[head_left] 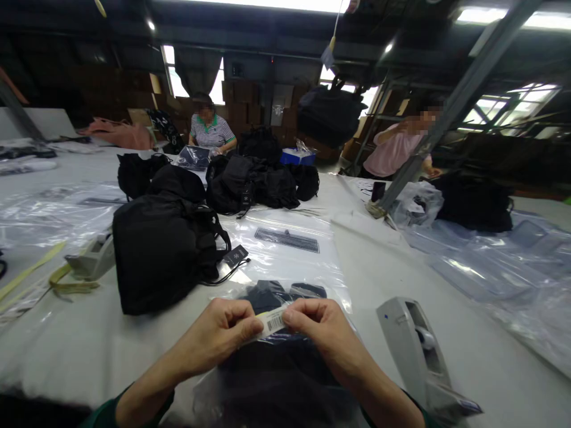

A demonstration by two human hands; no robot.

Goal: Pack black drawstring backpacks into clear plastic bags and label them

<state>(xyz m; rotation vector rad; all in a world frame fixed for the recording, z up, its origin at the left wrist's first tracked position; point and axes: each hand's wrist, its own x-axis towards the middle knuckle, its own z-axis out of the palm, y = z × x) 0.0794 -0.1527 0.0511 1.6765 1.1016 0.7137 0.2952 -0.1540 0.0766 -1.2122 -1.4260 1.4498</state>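
Note:
Between my two hands is a small white barcode label (273,321). My left hand (229,324) pinches its left end between thumb and fingers. At its right end, my right hand (314,318) pinches it the same way. Just beneath them lies a black bag in clear plastic (285,362), close to the table's near edge. A black drawstring backpack (156,255) with a dark hang tag (236,255) rests to the left of my hands. Beyond my hands, clear plastic bags with a printed panel (288,239) lie flat on the table.
A grey tape dispenser (417,351) stands on the right, another (93,258) on the left. More black bags (259,184) are heaped ahead. Clear plastic sheets (491,267) cover the right side. Two people (212,131) are across the table, one beside a slanted metal post (464,101).

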